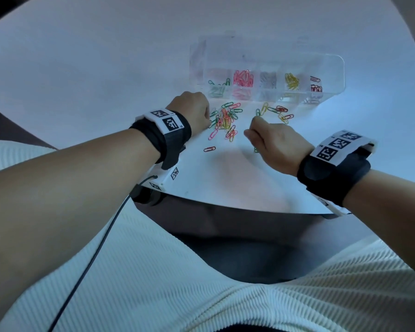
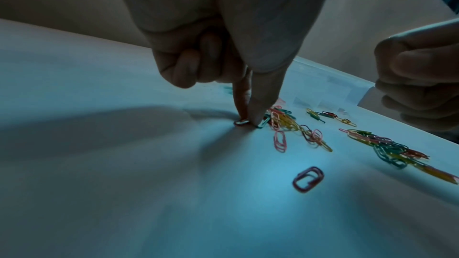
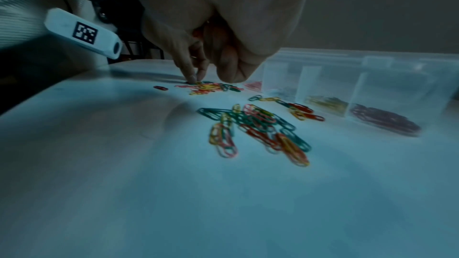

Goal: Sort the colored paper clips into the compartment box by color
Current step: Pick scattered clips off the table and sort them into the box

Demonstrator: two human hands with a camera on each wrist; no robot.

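Note:
The clear compartment box (image 1: 331, 68) stands at the back with green, pink, grey, yellow and dark red clips in separate cells. A mixed pile of paper clips (image 1: 225, 118) lies in front of it. My left hand (image 2: 248, 122) reaches down at the pile's left edge; its thumb and index finger pinch a small dark clip (image 2: 240, 123) against the table, the other fingers curled. My right hand (image 1: 261, 137) hovers as a loose fist over a second mixed pile (image 3: 258, 130). A reddish glint shows inside its curl (image 3: 231, 70); I cannot identify it.
One red clip (image 1: 209, 149) lies apart, nearer me than the main pile. A short row of clips (image 1: 277, 111) sits close to the box front. The round white table (image 1: 106, 68) ends just behind my wrists. A black cable (image 1: 94, 255) hangs from my left wrist.

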